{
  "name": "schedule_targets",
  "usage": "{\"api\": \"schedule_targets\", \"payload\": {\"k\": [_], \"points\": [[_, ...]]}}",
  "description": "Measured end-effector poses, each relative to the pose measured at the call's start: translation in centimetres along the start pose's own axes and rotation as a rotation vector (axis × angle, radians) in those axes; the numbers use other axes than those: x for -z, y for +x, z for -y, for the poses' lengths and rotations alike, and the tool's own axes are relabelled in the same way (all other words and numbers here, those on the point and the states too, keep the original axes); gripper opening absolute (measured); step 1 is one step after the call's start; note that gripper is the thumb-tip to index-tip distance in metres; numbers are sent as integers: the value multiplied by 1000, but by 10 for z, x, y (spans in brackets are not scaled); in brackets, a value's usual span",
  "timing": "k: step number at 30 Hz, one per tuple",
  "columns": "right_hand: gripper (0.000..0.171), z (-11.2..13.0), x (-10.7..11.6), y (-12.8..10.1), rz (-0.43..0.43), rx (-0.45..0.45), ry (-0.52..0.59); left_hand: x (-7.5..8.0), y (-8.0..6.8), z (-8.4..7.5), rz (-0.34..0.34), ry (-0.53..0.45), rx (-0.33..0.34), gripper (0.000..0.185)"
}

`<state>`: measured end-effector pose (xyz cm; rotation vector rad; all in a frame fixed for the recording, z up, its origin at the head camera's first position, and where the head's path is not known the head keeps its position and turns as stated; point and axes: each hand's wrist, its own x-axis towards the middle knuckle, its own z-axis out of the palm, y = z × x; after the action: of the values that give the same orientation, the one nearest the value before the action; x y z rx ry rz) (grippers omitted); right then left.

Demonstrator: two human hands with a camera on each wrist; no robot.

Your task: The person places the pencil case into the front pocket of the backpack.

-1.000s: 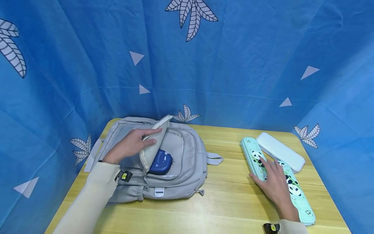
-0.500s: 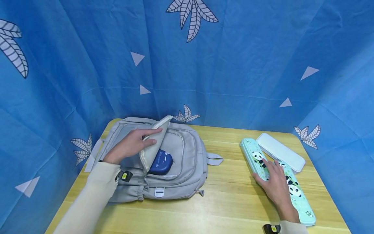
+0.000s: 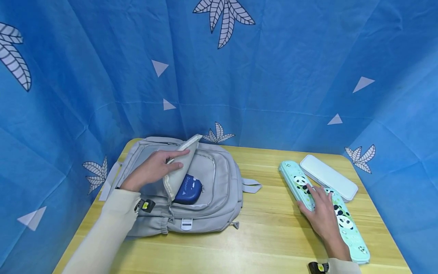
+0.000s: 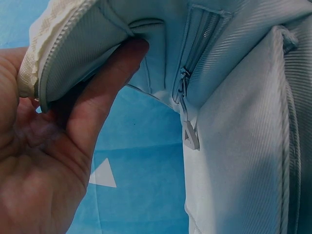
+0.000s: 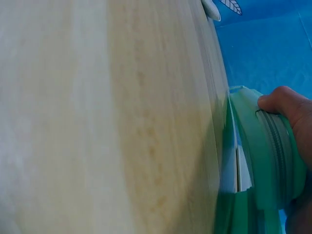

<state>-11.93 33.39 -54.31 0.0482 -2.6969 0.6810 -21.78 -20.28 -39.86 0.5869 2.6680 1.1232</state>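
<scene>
Work surface: wooden counter (image 3: 260, 239), backed by a blue curtain (image 3: 291, 76) printed with leaves and triangles. Backpack (image 3: 220, 198), grey, lies on its back at the left; three slim cases sit well apart from it, at the right.

Inner panda case (image 3: 296, 182), mint green: directly under the right hand (image 3: 321, 217), its far end projecting past the fingers. Outer panda case (image 3: 350, 234), same colour: just beside the right hand, running along the wrist toward the near side of the counter. White case (image 3: 328, 177): beyond the right hand, close behind both panda cases.

Right hand: partly closed, spanning the inner panda case. Thumb at the edge facing the backpack, other fingers across the printed top. Right wrist view shows the thumb against the case, next to its zip (image 5: 278, 153); grip judged to be on this case. Whether its underside meets the counter: cannot tell.

Left hand (image 3: 152, 169): over the backpack, pinching the flap (image 3: 175, 180) of the front pocket and holding it raised at a slant. Index finger nearly straight. Left wrist view: flap edge lies between thumb and fingers, thumb on the pale lining; a zip pull (image 4: 190, 135) hangs nearby.

Blue case (image 3: 189, 192), lettered "Dinosaur": inside the opened pocket, below the left hand, partly covered by the flap.
</scene>
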Motion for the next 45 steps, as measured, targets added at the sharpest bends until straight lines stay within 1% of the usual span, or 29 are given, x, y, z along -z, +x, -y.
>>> {"api": "schedule_targets", "payload": {"k": [3, 7, 16, 22, 30, 33, 39, 45], "points": [[71, 0, 0, 1, -25, 13, 6, 0, 0, 0, -3, 14, -10, 51], [71, 2, 0, 2, -33, 21, 22, 0, -1, -1, -8, 21, -17, 51], [74, 7, 1, 7, 32, 5, 68, 1, -2, -1, -12, 14, -14, 51], [73, 13, -1, 14, 34, 45, 108, 1, -3, -1, -16, 16, -15, 51], [73, 27, -2, 22, 105, 70, 135, 0, -3, 0, -16, 21, -23, 51], [73, 31, -5, 26, 117, 80, 146, 0, -3, 0, -16, 19, -23, 51], [71, 44, -9, 34, 154, 98, 138, 0, -3, 1, -15, 14, -17, 50], [72, 55, -20, 43, 146, 136, 171, 0, -3, 2, -13, 12, -18, 51]]}}
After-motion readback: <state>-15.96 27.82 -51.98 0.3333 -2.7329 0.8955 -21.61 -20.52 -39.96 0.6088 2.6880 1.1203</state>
